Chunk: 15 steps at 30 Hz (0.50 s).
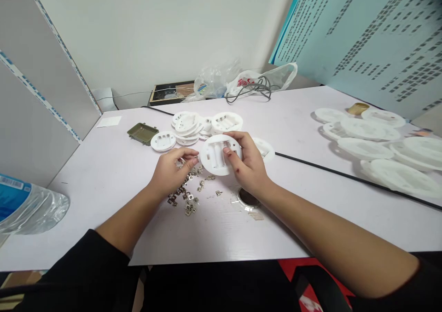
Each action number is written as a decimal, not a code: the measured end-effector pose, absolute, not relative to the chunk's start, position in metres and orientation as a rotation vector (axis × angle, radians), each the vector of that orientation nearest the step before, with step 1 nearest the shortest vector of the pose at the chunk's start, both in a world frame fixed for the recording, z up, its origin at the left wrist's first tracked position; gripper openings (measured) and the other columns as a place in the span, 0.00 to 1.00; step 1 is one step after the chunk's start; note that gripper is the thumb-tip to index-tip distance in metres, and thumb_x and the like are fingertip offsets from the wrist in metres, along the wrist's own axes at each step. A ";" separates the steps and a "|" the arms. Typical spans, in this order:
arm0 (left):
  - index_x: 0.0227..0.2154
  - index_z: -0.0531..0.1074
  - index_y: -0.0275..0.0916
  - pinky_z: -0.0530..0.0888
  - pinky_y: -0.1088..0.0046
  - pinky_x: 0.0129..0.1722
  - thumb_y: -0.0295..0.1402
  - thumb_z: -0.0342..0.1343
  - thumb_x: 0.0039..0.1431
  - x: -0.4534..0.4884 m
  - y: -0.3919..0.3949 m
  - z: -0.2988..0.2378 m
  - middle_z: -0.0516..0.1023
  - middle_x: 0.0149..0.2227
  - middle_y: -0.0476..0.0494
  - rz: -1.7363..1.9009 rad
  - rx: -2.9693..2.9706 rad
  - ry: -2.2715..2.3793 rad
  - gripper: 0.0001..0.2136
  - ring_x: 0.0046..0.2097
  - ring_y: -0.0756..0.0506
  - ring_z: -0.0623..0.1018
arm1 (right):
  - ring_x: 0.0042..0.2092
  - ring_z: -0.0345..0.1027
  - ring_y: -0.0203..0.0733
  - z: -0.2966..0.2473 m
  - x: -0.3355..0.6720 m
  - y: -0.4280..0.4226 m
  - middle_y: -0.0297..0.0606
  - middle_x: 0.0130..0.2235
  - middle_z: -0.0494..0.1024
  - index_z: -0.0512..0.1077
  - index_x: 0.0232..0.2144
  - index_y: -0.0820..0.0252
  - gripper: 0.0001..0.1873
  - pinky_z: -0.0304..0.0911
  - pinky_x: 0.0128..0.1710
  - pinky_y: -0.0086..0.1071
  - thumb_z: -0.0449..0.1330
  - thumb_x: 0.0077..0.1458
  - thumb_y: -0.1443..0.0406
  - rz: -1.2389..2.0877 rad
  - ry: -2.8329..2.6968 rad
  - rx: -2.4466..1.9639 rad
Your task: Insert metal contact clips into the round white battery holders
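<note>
1. A white round case [217, 159] is held up above the middle of the surface [228, 245], its slotted face turned toward the wearer, presumably so that the slots can be seen and reached.
2. It is clamped by the right hand [249, 161]: the thumb is pressed on the slotted face, the fingers are wrapped behind, and the left rim is thus left free.
3. The left hand [174, 171] is poised just beside that rim, thumb and forefinger nearly together; whether a small piece is pinched there cannot be told.
4. Loose metal contacts [189, 206] are scattered beneath the left hand, apparently for easy picking.
5. More white cases [186, 124] are piled behind, seemingly within reach.
</note>
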State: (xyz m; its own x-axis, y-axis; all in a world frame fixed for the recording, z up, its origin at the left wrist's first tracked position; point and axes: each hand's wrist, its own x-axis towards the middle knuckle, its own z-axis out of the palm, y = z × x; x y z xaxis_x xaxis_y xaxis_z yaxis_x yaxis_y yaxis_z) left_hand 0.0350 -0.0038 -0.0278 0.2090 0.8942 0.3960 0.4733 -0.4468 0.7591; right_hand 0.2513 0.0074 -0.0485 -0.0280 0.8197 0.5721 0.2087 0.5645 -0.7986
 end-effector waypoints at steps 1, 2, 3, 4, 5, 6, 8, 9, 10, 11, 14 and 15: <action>0.40 0.80 0.41 0.75 0.62 0.42 0.32 0.60 0.61 0.036 -0.004 -0.029 0.83 0.37 0.43 1.107 2.138 1.264 0.06 0.39 0.43 0.79 | 0.54 0.72 0.50 -0.048 0.252 0.008 0.41 0.51 0.78 0.66 0.51 0.52 0.14 0.68 0.56 0.50 0.57 0.63 0.61 0.592 -1.545 -0.897; 0.39 0.80 0.41 0.75 0.61 0.42 0.31 0.60 0.62 0.037 -0.004 -0.029 0.84 0.37 0.43 1.051 2.256 1.260 0.06 0.40 0.42 0.79 | 0.56 0.71 0.50 -0.048 0.252 0.009 0.42 0.52 0.77 0.66 0.51 0.51 0.14 0.67 0.58 0.50 0.57 0.63 0.61 0.574 -1.528 -0.893; 0.38 0.80 0.42 0.74 0.61 0.42 0.31 0.59 0.62 0.039 -0.005 -0.030 0.84 0.37 0.44 0.988 2.355 1.249 0.05 0.39 0.42 0.78 | 0.57 0.70 0.50 -0.048 0.253 0.009 0.42 0.52 0.76 0.65 0.51 0.51 0.15 0.66 0.59 0.50 0.57 0.63 0.61 0.558 -1.510 -0.892; 0.38 0.80 0.42 0.74 0.61 0.42 0.31 0.59 0.63 0.040 -0.005 -0.031 0.84 0.36 0.45 0.923 2.435 1.232 0.05 0.39 0.42 0.78 | 0.58 0.69 0.51 -0.048 0.253 0.010 0.43 0.53 0.75 0.65 0.52 0.51 0.15 0.65 0.60 0.50 0.57 0.63 0.61 0.544 -1.489 -0.892; 0.37 0.79 0.43 0.73 0.61 0.42 0.31 0.59 0.63 0.042 -0.005 -0.032 0.84 0.36 0.45 0.865 2.494 1.209 0.04 0.39 0.42 0.78 | 0.59 0.68 0.51 -0.048 0.254 0.010 0.43 0.54 0.74 0.64 0.52 0.51 0.15 0.65 0.60 0.51 0.57 0.63 0.61 0.532 -1.469 -0.892; 0.38 0.79 0.43 0.73 0.61 0.42 0.32 0.59 0.64 0.043 -0.005 -0.032 0.84 0.37 0.46 0.812 2.536 1.178 0.04 0.39 0.42 0.77 | 0.59 0.67 0.51 -0.048 0.254 0.011 0.43 0.54 0.74 0.64 0.52 0.51 0.15 0.64 0.61 0.51 0.56 0.63 0.61 0.523 -1.451 -0.892; 0.39 0.79 0.43 0.73 0.61 0.43 0.33 0.59 0.65 0.045 -0.005 -0.033 0.84 0.39 0.45 0.732 2.582 1.108 0.05 0.39 0.42 0.77 | 0.59 0.67 0.52 -0.047 0.254 0.011 0.43 0.53 0.73 0.64 0.51 0.51 0.14 0.65 0.60 0.51 0.56 0.63 0.61 0.515 -1.427 -0.897; 0.40 0.80 0.43 0.73 0.61 0.44 0.34 0.59 0.65 0.045 -0.005 -0.033 0.84 0.39 0.45 0.710 2.588 1.082 0.05 0.40 0.42 0.77 | 0.59 0.67 0.52 -0.047 0.254 0.011 0.42 0.53 0.73 0.64 0.51 0.50 0.14 0.65 0.60 0.51 0.56 0.63 0.61 0.515 -1.419 -0.899; 0.41 0.80 0.43 0.73 0.60 0.44 0.34 0.58 0.66 0.044 -0.005 -0.033 0.84 0.40 0.45 0.702 2.588 1.066 0.06 0.40 0.42 0.77 | 0.59 0.68 0.51 -0.046 0.254 0.011 0.42 0.53 0.73 0.64 0.50 0.50 0.13 0.65 0.60 0.51 0.56 0.63 0.61 0.518 -1.412 -0.900; 0.41 0.80 0.43 0.73 0.60 0.44 0.34 0.57 0.67 0.044 -0.005 -0.033 0.84 0.40 0.44 0.705 2.584 1.067 0.07 0.40 0.42 0.77 | 0.58 0.68 0.51 -0.046 0.254 0.011 0.42 0.53 0.73 0.64 0.50 0.50 0.13 0.65 0.60 0.51 0.56 0.63 0.61 0.522 -1.408 -0.898; 0.41 0.80 0.43 0.74 0.61 0.43 0.30 0.54 0.67 0.040 -0.001 -0.035 0.82 0.39 0.44 0.762 2.568 1.177 0.09 0.41 0.41 0.76 | 0.58 0.68 0.51 -0.045 0.254 0.010 0.41 0.53 0.73 0.64 0.50 0.50 0.14 0.65 0.60 0.51 0.56 0.63 0.62 0.539 -1.403 -0.887; 0.41 0.80 0.43 0.74 0.61 0.42 0.29 0.53 0.67 0.039 0.000 -0.036 0.81 0.39 0.43 0.781 2.564 1.238 0.10 0.42 0.41 0.76 | 0.58 0.68 0.51 -0.045 0.254 0.010 0.41 0.53 0.73 0.64 0.50 0.50 0.14 0.65 0.59 0.51 0.56 0.62 0.62 0.543 -1.404 -0.883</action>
